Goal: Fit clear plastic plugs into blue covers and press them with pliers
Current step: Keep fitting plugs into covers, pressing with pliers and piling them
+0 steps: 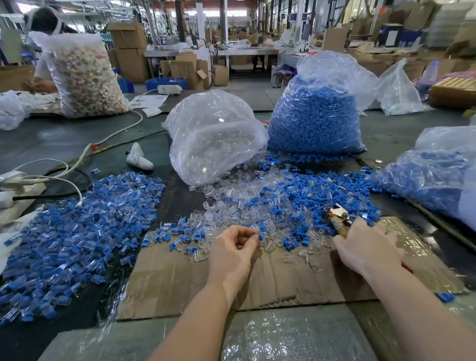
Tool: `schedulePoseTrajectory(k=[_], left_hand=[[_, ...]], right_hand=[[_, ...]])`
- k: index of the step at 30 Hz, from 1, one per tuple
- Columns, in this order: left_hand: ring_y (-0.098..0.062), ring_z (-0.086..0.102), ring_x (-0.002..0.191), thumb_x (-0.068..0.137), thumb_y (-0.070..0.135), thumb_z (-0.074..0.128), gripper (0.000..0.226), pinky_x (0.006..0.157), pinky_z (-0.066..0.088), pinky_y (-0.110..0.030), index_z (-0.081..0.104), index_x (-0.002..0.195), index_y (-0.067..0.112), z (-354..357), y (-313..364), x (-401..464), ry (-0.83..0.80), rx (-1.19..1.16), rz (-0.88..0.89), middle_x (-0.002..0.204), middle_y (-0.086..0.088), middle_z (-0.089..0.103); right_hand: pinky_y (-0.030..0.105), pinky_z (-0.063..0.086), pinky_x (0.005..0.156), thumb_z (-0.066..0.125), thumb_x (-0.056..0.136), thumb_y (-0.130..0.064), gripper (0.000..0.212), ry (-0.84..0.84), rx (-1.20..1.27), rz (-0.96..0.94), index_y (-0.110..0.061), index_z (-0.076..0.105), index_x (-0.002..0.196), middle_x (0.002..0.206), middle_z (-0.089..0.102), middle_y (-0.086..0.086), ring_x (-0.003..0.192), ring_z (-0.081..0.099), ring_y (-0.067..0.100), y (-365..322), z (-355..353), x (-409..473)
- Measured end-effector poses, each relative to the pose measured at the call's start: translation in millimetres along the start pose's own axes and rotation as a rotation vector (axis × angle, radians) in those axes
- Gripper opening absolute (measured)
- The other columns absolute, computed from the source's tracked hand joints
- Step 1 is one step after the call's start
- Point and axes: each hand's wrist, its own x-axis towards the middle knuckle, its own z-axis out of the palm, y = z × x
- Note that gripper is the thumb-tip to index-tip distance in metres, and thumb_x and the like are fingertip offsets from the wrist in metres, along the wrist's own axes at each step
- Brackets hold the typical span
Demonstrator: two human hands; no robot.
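Observation:
A mixed heap of loose clear plastic plugs and blue covers lies in front of me, spilling onto a flat cardboard sheet. My left hand rests at the heap's near edge with its fingers curled around a small clear plug. My right hand grips the handle of the pliers, whose metal jaws point up and away into the blue covers. On the left lies a wide pile of assembled blue-and-clear pieces.
A sack of clear plugs and a sack of blue covers stand behind the heap. Another bag of blue parts lies at right. Power strips and cables sit at left. A person sits at far left behind a big bag.

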Motion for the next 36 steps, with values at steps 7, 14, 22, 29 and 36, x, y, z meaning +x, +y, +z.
schedulePoseTrajectory(k=[7,14,22,29,36], left_hand=[[-0.011,0.061,0.061,0.087,0.006,0.061,0.005,0.054,0.05,-0.02,0.064,0.089,0.011,-2,5,9,-0.001,-0.209,-0.168,0.078,-0.006,0.068],[-0.011,0.06,0.055,0.087,0.01,0.063,0.005,0.047,0.049,-0.024,0.067,0.088,0.008,-7,10,20,0.051,-0.338,-0.232,0.073,-0.006,0.069],[-0.006,0.055,0.044,0.087,0.008,0.063,0.008,0.043,0.045,-0.021,0.066,0.079,0.009,-15,7,27,0.09,-0.371,-0.277,0.052,0.003,0.064],[-0.009,0.055,0.047,0.085,0.006,0.064,0.011,0.049,0.048,-0.024,0.067,0.075,0.007,-16,10,28,0.135,-0.33,-0.288,0.053,0.0,0.064],[-0.009,0.054,0.05,0.086,0.002,0.062,0.012,0.047,0.047,-0.019,0.065,0.076,0.006,-14,15,28,0.168,-0.319,-0.3,0.061,-0.006,0.063]], right_hand=[[0.029,0.039,0.066,0.038,0.096,-0.031,0.021,0.11,0.204,-0.328,-0.011,0.043,0.095,0.099,0.046,0.009,0.084,0.054,0.024,-13,-21,-20],[0.015,0.026,0.036,0.057,0.079,-0.009,0.011,-0.425,0.568,-0.533,-0.011,0.056,0.069,0.049,0.044,-0.005,0.033,0.034,0.005,-40,-40,-58],[0.023,0.037,0.051,0.046,0.086,-0.016,0.014,-0.627,0.611,-0.457,-0.014,0.047,0.073,0.075,0.055,0.007,0.067,0.053,0.023,-49,-43,-69],[0.028,0.04,0.061,0.044,0.09,-0.017,0.012,-0.655,0.604,-0.49,-0.014,0.047,0.08,0.082,0.055,0.006,0.072,0.055,0.021,-49,-48,-73],[0.018,0.039,0.05,0.043,0.092,-0.017,0.018,-0.682,0.595,-0.514,-0.014,0.046,0.074,0.082,0.053,0.003,0.075,0.054,0.02,-48,-50,-72]])
